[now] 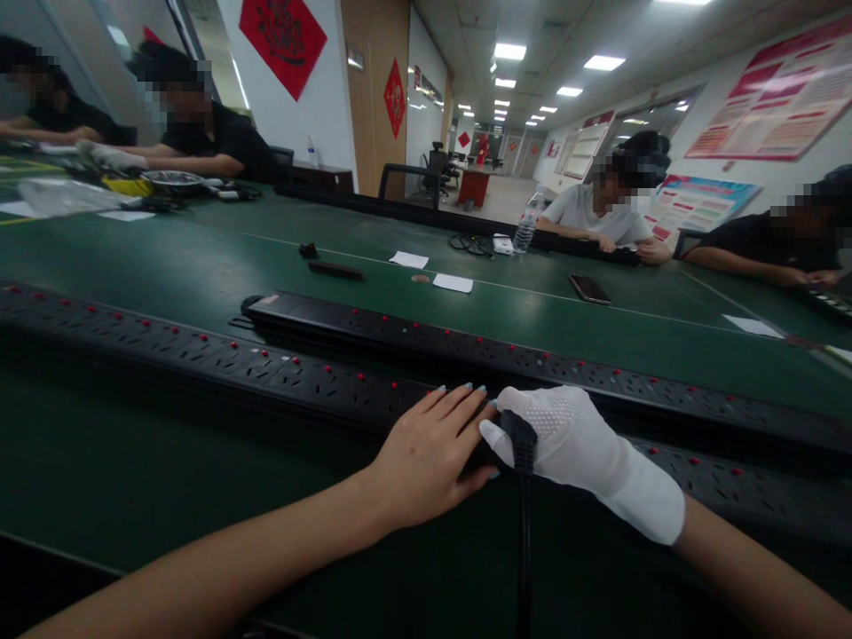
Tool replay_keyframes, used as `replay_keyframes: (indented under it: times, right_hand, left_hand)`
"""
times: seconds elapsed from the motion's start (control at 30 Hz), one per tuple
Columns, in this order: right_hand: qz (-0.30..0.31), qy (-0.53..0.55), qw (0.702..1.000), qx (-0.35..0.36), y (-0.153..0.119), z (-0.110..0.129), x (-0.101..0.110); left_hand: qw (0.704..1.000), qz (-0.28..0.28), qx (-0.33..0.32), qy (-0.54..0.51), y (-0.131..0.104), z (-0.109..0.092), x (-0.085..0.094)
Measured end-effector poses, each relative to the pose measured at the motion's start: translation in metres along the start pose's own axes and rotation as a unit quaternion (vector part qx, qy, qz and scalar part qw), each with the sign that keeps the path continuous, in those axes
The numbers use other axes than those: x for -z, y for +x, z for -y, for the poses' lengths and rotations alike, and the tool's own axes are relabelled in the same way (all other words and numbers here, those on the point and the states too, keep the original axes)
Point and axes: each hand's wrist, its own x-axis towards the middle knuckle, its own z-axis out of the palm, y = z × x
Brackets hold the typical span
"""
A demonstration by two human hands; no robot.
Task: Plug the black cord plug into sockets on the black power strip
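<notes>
A long black power strip [312, 380] with red dots lies across the green table in front of me. My bare left hand [432, 453] rests on it, fingers stretched out and slightly apart. Just to the right, my right hand [572, 435], in a white dotted glove, grips a black plug [519, 430] between thumb and fingers at the strip. The plug's cord [524, 550] hangs down toward the table's near edge. The plug's pins are hidden, so I cannot tell whether they are in a socket.
Behind lies a second black strip [426, 335]. Farther off are a black bar [335, 270], white papers [453, 283], a phone [589, 288], a water bottle [529, 222] and cables [471, 245]. Several people sit around the table [200, 257].
</notes>
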Motion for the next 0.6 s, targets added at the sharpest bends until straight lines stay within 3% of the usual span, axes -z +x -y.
replay_keyframes:
  times: [0.23,0.6]
  right_hand:
    - [-0.007,-0.049,0.999,-0.009,0.0,0.0015,0.0016]
    - [-0.014,-0.03,0.999,-0.011,-0.0001,0.0015,0.0014]
  left_hand:
    - [1.0,0.001,-0.003,0.008,-0.0001,-0.0002,-0.0006]
    - [1.0,0.001,0.001,0.006,0.0001,-0.0004,-0.0005]
